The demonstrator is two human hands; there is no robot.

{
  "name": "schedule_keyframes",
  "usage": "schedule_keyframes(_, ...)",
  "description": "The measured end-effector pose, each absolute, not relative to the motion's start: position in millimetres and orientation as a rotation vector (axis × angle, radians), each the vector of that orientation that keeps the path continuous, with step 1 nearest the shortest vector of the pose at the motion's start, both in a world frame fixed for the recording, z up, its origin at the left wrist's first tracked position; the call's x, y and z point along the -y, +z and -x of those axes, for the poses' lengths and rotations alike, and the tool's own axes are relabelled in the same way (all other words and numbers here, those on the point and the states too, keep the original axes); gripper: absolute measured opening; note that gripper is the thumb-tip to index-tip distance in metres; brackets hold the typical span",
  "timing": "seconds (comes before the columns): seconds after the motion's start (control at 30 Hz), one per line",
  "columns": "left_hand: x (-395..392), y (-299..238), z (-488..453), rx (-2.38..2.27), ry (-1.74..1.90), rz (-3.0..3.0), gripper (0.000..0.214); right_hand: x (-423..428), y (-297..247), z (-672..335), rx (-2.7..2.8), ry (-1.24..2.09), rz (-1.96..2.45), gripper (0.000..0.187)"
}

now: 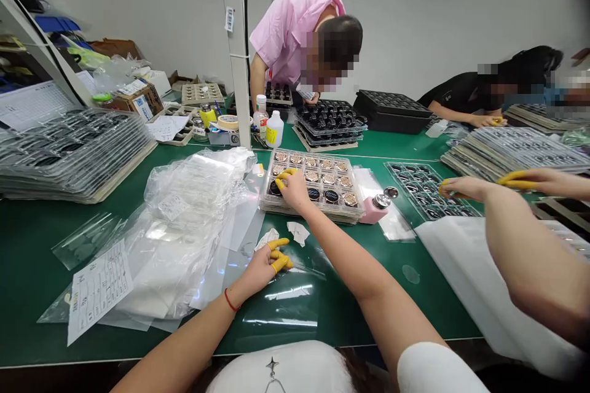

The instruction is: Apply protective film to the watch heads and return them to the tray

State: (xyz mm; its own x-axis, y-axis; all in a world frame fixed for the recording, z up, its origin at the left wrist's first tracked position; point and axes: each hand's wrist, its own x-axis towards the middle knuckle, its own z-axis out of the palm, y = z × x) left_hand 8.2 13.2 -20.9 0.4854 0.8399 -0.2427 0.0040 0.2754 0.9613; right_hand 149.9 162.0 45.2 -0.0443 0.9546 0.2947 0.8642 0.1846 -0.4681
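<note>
Your right hand [297, 191] rests on the left part of the clear plastic tray [332, 212], which serves here as the reference point. Its fingertips, sheathed in yellow finger cots [282, 174], bear on a dark round disc [275, 188] at the tray's left end. The right grip is partly closed, but you cannot tell whether it is actually gripping the disc.

Your left hand [262, 268] lies in front of the tray on a clear plastic film [281, 310]. Its left grip is closed and curled, with no held object visible. A crumpled white wipe [298, 233] lies just beyond it, near the tray.

The copper-faced discs [328, 178] sit in separate tray pockets, which appears to keep them from touching one another. The cots likely keep skin oils off their faces.

A pink dispenser bottle [375, 209] stands just right of the tray, probably placed within easy reach of your right hand. Further right, a co-worker's hand [466, 188] works beside a dark cavity tray [426, 190].
</note>
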Motion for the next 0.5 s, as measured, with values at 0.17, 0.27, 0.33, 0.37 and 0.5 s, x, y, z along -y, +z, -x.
schedule_keyframes(0.17, -12.3, -20.8, -9.9, -0.896, 0.643, -1.213, 0.053, -199.4, 51.2, -148.8, 1.899, 0.118, 1.859, 0.026)
schedule_keyframes(0.27, -13.1, -21.5, -10.7, -0.900, 0.654, -1.202, 0.056, -216.1, 52.3, -147.0, 1.896, 0.145, 1.940, 0.030)
schedule_keyframes(0.33, -14.2, -22.8, -10.7, -0.903, 0.655, -1.177, 0.060, -220.3, 52.7, -144.6, 1.891, 0.160, 1.958, 0.032)
schedule_keyframes(0.37, -14.8, -23.9, -10.5, -0.906, 0.652, -1.168, 0.061, -219.6, 53.2, -143.3, 1.891, 0.162, 1.956, 0.032)
schedule_keyframes(0.5, -17.1, -30.0, -9.0, -0.904, 0.669, -1.146, 0.065, -195.3, 57.8, -141.5, 1.920, 0.116, 1.907, 0.021)
